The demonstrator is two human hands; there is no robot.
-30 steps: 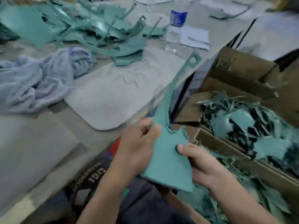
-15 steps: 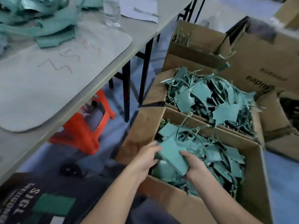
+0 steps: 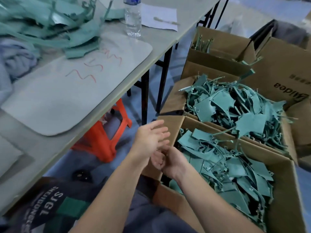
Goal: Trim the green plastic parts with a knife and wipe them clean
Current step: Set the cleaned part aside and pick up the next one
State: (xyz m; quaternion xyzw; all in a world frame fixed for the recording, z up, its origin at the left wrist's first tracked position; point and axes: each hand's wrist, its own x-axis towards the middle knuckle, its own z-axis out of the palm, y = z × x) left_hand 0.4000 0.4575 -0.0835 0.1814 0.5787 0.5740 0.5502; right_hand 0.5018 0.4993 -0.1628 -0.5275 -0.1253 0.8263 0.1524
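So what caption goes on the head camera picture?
Left hand open, right hand curled against it, beside a box of green parts.

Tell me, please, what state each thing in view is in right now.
Left hand: open, empty.
Right hand: fingers curled, nothing visible in it.
Near box: open, full of green parts.
Far box: open, heaped with green parts.
Water bottle: upright on table.
Cloth: crumpled on table.
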